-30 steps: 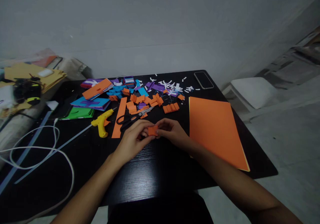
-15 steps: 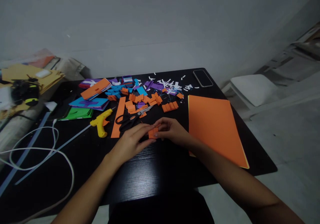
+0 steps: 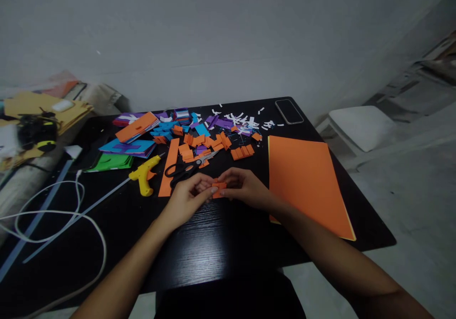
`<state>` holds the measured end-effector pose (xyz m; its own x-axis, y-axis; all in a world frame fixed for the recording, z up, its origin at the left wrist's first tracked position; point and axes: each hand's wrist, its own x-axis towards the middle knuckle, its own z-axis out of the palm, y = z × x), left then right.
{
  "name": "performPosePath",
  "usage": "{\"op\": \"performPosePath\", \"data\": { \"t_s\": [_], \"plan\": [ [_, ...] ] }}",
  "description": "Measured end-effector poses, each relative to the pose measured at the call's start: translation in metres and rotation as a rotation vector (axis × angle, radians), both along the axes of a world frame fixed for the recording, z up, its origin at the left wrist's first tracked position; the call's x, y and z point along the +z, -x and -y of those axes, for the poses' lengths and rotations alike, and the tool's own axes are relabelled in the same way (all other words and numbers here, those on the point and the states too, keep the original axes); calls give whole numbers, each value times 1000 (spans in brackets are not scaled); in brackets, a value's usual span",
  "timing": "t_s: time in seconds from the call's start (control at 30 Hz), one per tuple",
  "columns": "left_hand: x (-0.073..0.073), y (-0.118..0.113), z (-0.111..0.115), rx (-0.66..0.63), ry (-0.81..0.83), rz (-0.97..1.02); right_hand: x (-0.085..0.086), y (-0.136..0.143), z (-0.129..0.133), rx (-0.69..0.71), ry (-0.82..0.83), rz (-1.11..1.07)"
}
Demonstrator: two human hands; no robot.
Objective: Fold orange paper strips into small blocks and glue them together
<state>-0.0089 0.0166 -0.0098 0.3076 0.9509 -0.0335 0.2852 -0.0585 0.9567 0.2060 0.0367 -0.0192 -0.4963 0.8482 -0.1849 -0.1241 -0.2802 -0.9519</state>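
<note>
Orange paper [image 3: 221,185] sits pinched in the fingers [image 3: 205,196] of both left hand [image 3: 188,198] and right hand [image 3: 246,188].

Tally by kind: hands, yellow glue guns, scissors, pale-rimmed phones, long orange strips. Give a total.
Hands: 2 (left hand, right hand)
Yellow glue gun: 1
Scissors: 1
Pale-rimmed phone: 1
Long orange strip: 1
Total: 6
Not counted: orange paper in the fingers; how many pieces is unclear.

- Held paper piece [image 3: 219,186]: orange
- Large sheet [image 3: 306,186]: orange, yellow along its edge
- Glue gun [image 3: 143,173]: yellow, orange trigger [image 3: 151,175]
- Scissor handles [image 3: 187,170]: black
- Table [image 3: 249,243]: black, fine wood-grain lines
</note>
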Motion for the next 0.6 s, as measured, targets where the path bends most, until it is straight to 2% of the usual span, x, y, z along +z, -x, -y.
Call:
{"op": "performPosePath", "data": {
  "t_s": [0.2,0.6],
  "plan": [
    [3,-4,1,12,95,72,-5,5,6,-5,-1,-42],
    [5,0,2,-92,-39,-98,-7,4,5,-4,52,2]
  ]
}}
